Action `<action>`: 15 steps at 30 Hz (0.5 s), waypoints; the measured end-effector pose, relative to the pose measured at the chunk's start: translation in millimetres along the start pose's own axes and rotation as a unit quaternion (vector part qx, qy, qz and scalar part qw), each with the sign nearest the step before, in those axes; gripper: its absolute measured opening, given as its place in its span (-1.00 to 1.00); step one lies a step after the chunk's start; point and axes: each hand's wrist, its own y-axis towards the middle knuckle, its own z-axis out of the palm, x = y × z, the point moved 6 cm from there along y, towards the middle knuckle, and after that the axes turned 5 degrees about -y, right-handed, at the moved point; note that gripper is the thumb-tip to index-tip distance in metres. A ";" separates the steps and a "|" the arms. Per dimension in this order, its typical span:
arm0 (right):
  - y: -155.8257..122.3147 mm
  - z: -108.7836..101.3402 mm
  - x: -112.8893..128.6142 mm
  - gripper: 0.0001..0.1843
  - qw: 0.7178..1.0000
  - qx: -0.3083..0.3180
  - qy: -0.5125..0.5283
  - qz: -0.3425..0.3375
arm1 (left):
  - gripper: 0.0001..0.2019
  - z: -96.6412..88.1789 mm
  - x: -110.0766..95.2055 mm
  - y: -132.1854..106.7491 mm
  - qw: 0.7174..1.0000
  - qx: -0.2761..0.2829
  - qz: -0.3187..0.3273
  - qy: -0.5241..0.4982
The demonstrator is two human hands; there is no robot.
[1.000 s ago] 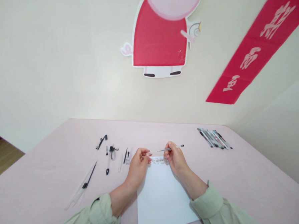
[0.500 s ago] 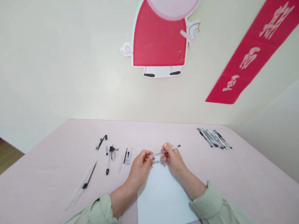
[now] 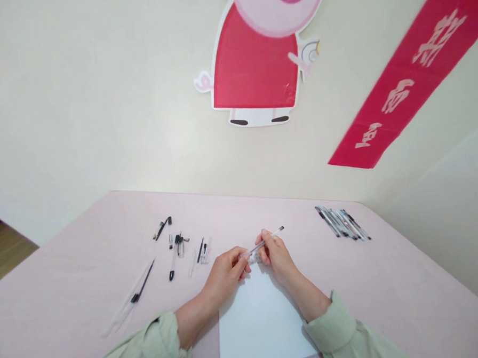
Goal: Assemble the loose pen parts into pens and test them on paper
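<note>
Between my two hands, a slim pen [image 3: 272, 234] with a clear barrel and a dark end slants up to the right. My right hand [image 3: 276, 254] pinches it along the barrel, the dark end sticking out past the fingers. At its lower end, the fingers of my left hand [image 3: 227, 268] are closed on the pen's tip, which they partly hide. Both hands are over the top of a white sheet of paper [image 3: 262, 316]. Just below the pen, at the paper's top edge, lies a small patterned or clear item [image 3: 254, 258], mostly covered by my fingers.
Loose pen parts [image 3: 179, 245] lie on the pink tabletop [image 3: 389, 299] to the left, among them caps, clear tubes and a black refill [image 3: 144, 280]. A row of several pens [image 3: 343, 222] lies at the back right. The wall [image 3: 140, 125] rises behind the table.
The pen has tilted more steeply, and its lower end is a little lower. My left hand has shifted slightly down, its fingers closing nearer the tip.
</note>
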 end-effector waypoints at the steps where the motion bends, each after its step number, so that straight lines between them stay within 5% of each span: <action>1: -0.3 0.9 -0.1 -0.50 1.000 0.003 0.008 0.002 | -0.71 0.1 -0.2 0.0 1.000 0.003 0.001 0.002; 15: -7.6 8.6 -5.9 -0.54 0.997 -0.028 0.066 0.036 | -0.70 -2.5 -3.0 -1.9 1.000 -0.010 0.013 -0.010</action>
